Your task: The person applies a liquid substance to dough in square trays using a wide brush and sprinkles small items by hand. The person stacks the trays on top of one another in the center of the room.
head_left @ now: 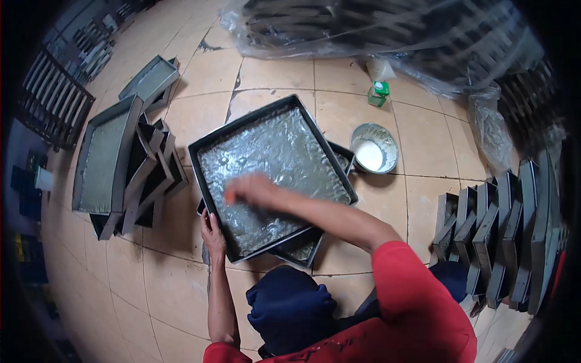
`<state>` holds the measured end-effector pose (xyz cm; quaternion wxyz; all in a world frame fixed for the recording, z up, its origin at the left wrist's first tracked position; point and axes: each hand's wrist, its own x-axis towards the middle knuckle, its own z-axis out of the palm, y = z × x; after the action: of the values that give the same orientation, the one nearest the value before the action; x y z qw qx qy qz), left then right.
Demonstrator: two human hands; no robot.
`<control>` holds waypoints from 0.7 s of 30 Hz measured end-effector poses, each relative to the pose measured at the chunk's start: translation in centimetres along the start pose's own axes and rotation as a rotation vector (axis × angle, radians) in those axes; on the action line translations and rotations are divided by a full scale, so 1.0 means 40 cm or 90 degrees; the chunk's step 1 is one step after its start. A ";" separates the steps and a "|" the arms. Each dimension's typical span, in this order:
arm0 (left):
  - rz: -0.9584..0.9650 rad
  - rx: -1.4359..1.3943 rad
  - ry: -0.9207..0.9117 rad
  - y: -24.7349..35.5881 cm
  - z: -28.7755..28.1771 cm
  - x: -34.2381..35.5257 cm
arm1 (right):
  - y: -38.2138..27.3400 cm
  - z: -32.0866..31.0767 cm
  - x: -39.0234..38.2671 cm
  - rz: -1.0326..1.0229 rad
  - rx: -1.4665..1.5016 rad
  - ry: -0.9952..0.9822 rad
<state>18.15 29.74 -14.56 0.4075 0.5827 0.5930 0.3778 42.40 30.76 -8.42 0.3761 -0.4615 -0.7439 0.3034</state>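
Note:
A large square metal baking pan with a dark rim and a shiny, wet-looking inside lies tilted in front of me, stacked crosswise over another pan. My left hand holds the pan's rim at its near left side. Over the left part of the pan's inside is my right hand, smeared by motion. A small orange thing shows at its fingers; its kind is too blurred to tell. To the right of the pan, a metal bowl on the floor has white liquid in it.
Crisscrossed pans are piled on the left, with another pan behind. More pans stand stacked at the right. A green carton is beyond the bowl. Clear plastic sheeting covers dark racks at the back. Slatted rack far left.

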 end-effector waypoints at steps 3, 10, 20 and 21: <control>0.089 0.118 -0.074 -0.016 -0.029 0.012 | -0.109 0.037 -0.202 -0.167 -0.196 -0.166; 0.022 -0.097 -0.260 0.037 0.020 0.044 | -0.084 -0.508 -0.529 0.215 -0.090 0.079; -0.027 -0.304 -0.093 0.548 0.051 -0.177 | -0.303 -0.775 -1.029 0.305 0.156 0.688; -0.028 -0.331 -0.103 0.634 0.056 -0.207 | -0.282 -0.764 -1.080 0.262 0.073 0.763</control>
<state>29.86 22.28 8.32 0.5975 0.4736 0.4544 0.4607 75.46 -9.98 4.82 0.6853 -0.6637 -0.2832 0.0982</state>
